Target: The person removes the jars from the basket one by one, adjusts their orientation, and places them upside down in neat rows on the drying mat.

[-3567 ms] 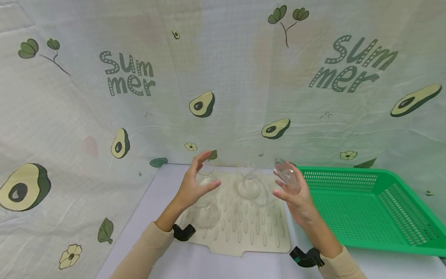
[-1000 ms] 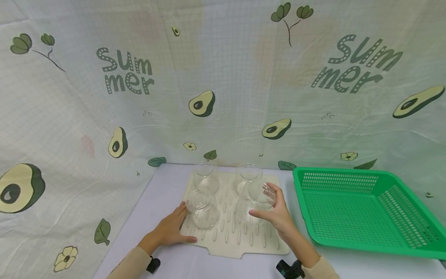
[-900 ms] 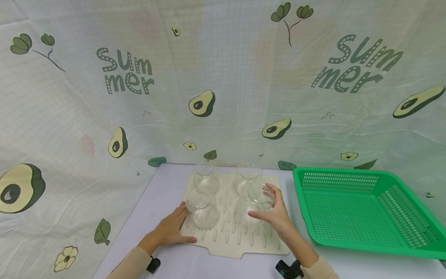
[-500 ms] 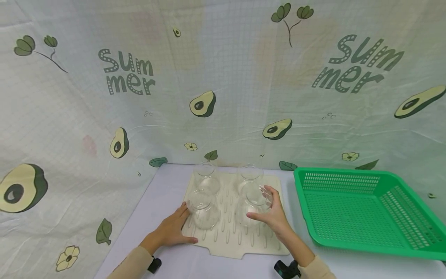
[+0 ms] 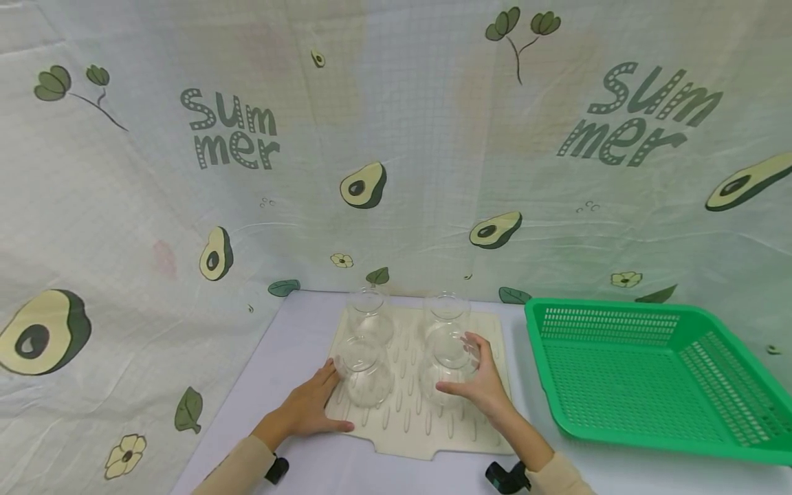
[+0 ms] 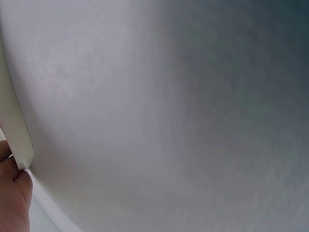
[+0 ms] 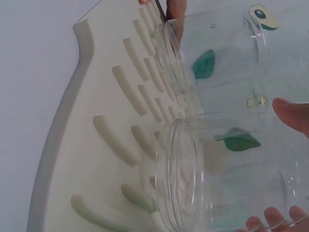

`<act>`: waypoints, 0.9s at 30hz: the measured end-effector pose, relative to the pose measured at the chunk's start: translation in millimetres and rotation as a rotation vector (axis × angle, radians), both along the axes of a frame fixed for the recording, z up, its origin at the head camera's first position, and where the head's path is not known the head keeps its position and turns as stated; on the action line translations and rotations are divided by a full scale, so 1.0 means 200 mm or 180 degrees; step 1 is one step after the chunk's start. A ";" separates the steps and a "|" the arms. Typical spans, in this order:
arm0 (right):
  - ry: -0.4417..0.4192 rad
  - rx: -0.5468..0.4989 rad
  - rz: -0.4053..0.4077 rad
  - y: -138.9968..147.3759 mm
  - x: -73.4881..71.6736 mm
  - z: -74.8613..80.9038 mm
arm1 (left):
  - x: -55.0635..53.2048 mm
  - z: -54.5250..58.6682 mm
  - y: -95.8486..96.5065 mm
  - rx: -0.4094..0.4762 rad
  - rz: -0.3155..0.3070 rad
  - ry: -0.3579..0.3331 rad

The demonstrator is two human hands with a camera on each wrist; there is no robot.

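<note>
My right hand (image 5: 489, 385) curls round a clear jar (image 5: 441, 364) at the near right of a cream ribbed mat (image 5: 396, 436). In the right wrist view the jar (image 7: 227, 169) stands with its ridged wide end on the mat, the thumb (image 7: 292, 113) on one side and fingertips (image 7: 273, 217) on the other. Like jars stand at the near left (image 5: 365, 378), far left (image 5: 370, 323) and far right (image 5: 447, 309). My left hand (image 5: 306, 405) rests spread at the mat's left front corner, fingers along its edge, beside the near left jar.
A green perforated basket (image 5: 619, 441) stands right of the mat, with a narrow strip of white table (image 5: 520, 344) between them. Behind the table hangs a cloth (image 5: 421, 234) printed with avocados. Dark wrist cameras sit on both forearms.
The right hand brings its jar from the air on the right, leftward and down; in the last second it goes from tilted to upright on the mat. The left hand, earlier raised, now stays at the mat's corner.
</note>
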State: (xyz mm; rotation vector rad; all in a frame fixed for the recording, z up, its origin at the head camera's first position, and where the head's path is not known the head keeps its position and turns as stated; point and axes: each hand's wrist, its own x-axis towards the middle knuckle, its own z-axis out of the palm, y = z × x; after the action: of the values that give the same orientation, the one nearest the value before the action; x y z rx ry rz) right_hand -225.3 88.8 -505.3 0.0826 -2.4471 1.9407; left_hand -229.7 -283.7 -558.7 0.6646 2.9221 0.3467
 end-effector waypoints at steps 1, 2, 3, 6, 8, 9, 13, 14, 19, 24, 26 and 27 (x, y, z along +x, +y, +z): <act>-0.0003 0.0026 -0.0004 0.00 0.00 -0.01 | 0.00 0.00 0.00 0.0014 -0.0004 -0.0003; -0.0005 0.0047 -0.0009 0.00 0.00 -0.01 | 0.00 0.01 0.00 0.0015 -0.0010 -0.0006; -0.0002 0.0064 -0.0014 0.00 0.00 -0.01 | 0.00 0.01 0.00 0.0009 -0.0012 -0.0014; 0.0026 0.0123 -0.0029 -0.01 -0.01 -0.03 | 0.00 0.01 0.01 0.0026 -0.0024 -0.0014; 0.0057 0.0135 -0.0024 -0.01 -0.01 -0.03 | 0.00 0.01 0.01 0.0041 -0.0035 0.0002; 0.0073 0.0147 -0.0018 -0.01 -0.01 -0.04 | 0.00 0.01 0.01 0.0047 -0.0038 0.0009; 0.0123 0.0182 0.0006 -0.02 -0.01 -0.04 | 0.00 0.02 0.01 0.0093 -0.0054 0.0046; 0.0135 0.0197 0.0011 -0.02 0.00 -0.04 | 0.01 0.02 0.02 0.0106 -0.0053 0.0045; 0.0171 0.0256 -0.0001 -0.02 -0.01 -0.03 | 0.00 0.01 0.02 0.0149 -0.0027 0.0043; 0.0183 0.0321 0.0018 -0.03 -0.01 -0.03 | -0.01 0.00 0.01 0.0170 0.0030 -0.0025; 0.0184 0.0343 0.0039 -0.03 -0.01 -0.03 | -0.01 -0.01 0.00 0.0193 0.0067 -0.0060; 0.0174 0.0336 0.0045 -0.03 -0.01 -0.03 | -0.01 -0.01 0.00 0.0205 0.0083 -0.0077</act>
State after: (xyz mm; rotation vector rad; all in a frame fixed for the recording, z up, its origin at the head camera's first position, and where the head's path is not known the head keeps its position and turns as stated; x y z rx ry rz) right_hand -227.8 83.4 -511.0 0.1527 -2.5191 1.7884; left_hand -231.0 -283.5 -560.2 0.6268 2.9098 0.4504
